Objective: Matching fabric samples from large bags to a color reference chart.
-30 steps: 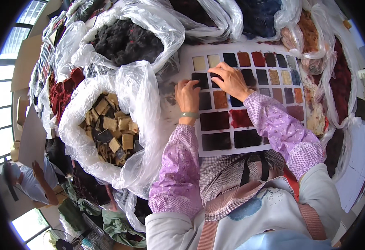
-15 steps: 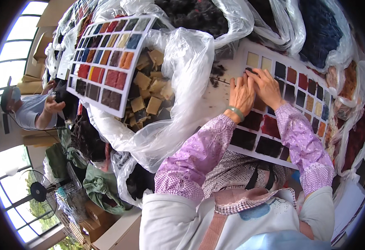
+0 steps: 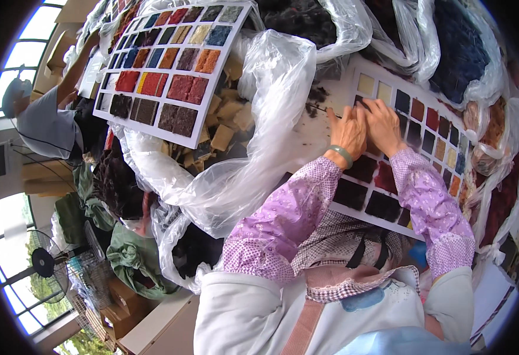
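A white sample board point(image 3: 371, 67) with rows of coloured pile swatches lies before me. Both my hands meet over its left part, below two cream swatches point(image 3: 366, 84). The fingers of my left hand point(image 3: 349, 135) are bent down, with an outer finger sticking out. My right hand point(image 3: 385, 125) presses its fingertips together beside them, at a small dark bit. What either hand pinches is mostly hidden by the fingers. Near my wrists are a deep red swatch point(image 3: 385, 177) and black ones point(image 3: 349, 194). Dark fibre scraps point(image 3: 317, 94) lie loose left of the board.
Another swatch card point(image 3: 197, 131) leans at the upper left above brownish foam-like blocks point(image 3: 223, 137). Crumpled clear plastic point(image 3: 277, 77) runs between it and my board. Dark blue fibre point(image 3: 458, 53) fills a bag at the upper right. A person point(image 3: 46, 121) and a fan point(image 3: 43, 262) are at left.
My view has shifted slightly. My left fingers have curled more, with the outer one spread away. My right hand stays close against it. The person at left now leans with an arm stretched upward.
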`<state>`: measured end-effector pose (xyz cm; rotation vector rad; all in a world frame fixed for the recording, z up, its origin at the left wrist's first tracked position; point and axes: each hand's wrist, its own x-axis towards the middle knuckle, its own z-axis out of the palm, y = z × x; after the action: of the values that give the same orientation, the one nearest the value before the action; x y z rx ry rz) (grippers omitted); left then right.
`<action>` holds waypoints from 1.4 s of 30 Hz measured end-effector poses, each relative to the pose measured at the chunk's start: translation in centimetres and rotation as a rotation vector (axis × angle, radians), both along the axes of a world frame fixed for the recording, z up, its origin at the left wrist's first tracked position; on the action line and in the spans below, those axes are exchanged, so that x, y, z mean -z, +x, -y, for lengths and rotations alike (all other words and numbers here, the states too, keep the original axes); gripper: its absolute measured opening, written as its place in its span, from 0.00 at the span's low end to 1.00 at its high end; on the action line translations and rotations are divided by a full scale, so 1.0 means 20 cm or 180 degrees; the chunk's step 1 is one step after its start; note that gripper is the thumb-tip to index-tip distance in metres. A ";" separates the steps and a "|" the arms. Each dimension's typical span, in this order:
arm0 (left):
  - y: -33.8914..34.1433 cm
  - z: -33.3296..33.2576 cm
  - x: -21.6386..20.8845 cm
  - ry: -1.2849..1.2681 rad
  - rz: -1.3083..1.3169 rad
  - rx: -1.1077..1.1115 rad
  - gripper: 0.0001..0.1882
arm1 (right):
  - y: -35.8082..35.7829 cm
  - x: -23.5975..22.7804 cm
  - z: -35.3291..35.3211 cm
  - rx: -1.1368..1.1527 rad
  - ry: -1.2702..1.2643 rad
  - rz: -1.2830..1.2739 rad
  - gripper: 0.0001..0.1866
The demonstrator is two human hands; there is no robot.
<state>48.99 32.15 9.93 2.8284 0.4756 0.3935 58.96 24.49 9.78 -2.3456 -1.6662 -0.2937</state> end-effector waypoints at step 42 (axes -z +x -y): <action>-2.46 -0.03 0.13 -0.1228 -0.1220 -0.3244 0.19 | -0.84 -0.12 -1.02 -0.0292 0.0677 -0.2051 0.19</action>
<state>-0.21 32.83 7.29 2.0731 1.8331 -0.0933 42.23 44.93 12.23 -1.9125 -1.3363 0.2679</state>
